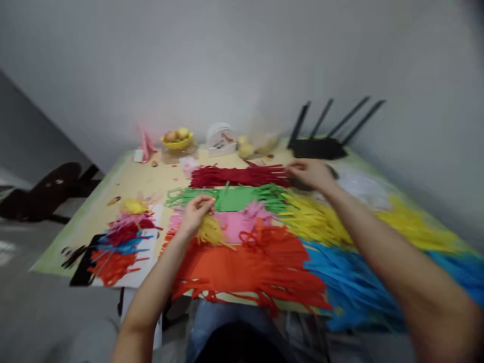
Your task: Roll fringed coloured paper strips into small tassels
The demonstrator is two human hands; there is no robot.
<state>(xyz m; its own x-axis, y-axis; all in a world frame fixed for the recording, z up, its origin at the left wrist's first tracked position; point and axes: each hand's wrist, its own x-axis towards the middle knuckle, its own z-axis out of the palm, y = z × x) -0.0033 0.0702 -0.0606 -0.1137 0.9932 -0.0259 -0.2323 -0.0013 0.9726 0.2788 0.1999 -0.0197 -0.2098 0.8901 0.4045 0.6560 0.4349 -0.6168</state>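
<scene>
My left hand (198, 212) is pinched over the pink fringed sheet (237, 226), with a small yellow-orange bit at its fingertips. Thin yellow paper strips (212, 231) bunch just beneath it and seem to run up into the hand. At the right end of the dark red fringed paper (238, 176), my right hand (310, 173) is closed, its fingertips at the strip ends; motion blur hides the exact hold. Between the red and pink pieces lies a green fringed sheet (238, 198). A large orange fringed sheet (227, 267) lies nearest my lap.
Yellow fringe (319, 219) and blue fringe (348, 277) spread rightward. At left, a colourful strip bundle (123, 242) lies over white paper and a black tablet-like object (85, 264). A black router (319, 147), a white holder (221, 138) and a yellow fruit bowl (177, 143) line the wall.
</scene>
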